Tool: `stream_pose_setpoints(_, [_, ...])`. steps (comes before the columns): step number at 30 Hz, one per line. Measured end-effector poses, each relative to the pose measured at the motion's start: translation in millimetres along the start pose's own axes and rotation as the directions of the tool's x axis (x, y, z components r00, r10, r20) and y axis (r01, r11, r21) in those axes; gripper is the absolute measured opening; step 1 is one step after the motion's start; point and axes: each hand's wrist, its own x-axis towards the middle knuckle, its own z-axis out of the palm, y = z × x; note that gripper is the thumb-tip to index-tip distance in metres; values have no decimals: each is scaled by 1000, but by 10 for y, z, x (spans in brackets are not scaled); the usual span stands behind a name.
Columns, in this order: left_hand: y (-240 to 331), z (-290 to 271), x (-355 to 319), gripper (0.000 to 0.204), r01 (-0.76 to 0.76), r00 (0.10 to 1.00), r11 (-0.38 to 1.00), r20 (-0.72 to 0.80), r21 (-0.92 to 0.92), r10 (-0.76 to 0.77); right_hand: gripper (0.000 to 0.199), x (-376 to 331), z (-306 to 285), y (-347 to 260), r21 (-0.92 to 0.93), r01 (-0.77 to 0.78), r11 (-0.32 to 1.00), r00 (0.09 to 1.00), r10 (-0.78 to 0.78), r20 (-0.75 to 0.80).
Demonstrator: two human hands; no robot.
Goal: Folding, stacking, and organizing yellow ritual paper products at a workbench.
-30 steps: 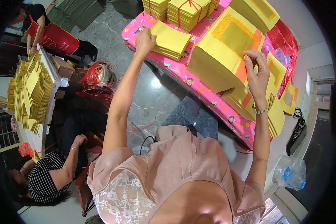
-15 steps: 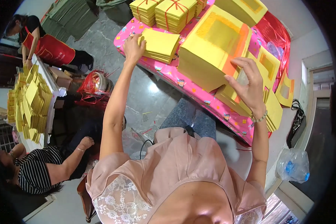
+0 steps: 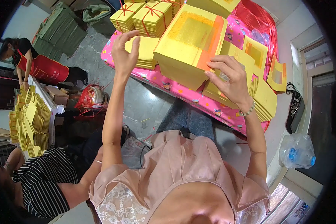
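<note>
My left hand point(image 3: 125, 56) is raised in front of a low stack of yellow paper point(image 3: 147, 52), thumb and fingers apart, holding nothing. To its right stands a tall block of yellow paper point(image 3: 180, 69), its top sheet bearing a darker yellow rectangle and an orange strip. At the near right corner of this block, my right hand point(image 3: 230, 78) has its forefinger on top and its thumb against the side, the corner between them. How many sheets lie in that pinch cannot be made out.
A pink patterned cloth point(image 3: 168, 86) covers the table. Red-tied yellow bundles point(image 3: 151, 18) stand behind; fanned yellow sheets point(image 3: 263, 97) lie right. A person in a striped top point(image 3: 44, 179) sits left, near another table's yellow stacks point(image 3: 31, 119); a person in a red apron point(image 3: 50, 70) stands beyond.
My left hand has come off the low stack's left edge and opened in front of it. My right hand stays at the tall block's corner. The whole view has shifted; the striped-top person leans closer.
</note>
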Motion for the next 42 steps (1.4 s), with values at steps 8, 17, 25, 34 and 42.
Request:
stream_pose_setpoints(8, [886,3,-55,22,-103,925,952,324,-290,198,12,21,41,-5,115,-91,989,995,96,-33])
stream_pose_setpoints(17, [918,167,-141,24,-183,862,957,432,-225,267,5,45,53,-14,199,-222,955,974,227,-2])
stream_pose_setpoints(25, [914,180,-180,21,-160,861,956,439,-248,258,6,19,82,-10,258,-242,935,967,255,-16])
stream_pose_setpoints(34, [898,185,-82,20,-162,847,957,464,-241,260,9,81,117,32,323,-288,902,948,315,-34])
stream_pose_setpoints(42, [951,192,64,15,-296,813,938,469,-177,345,11,102,67,2,412,-341,845,919,392,-41])
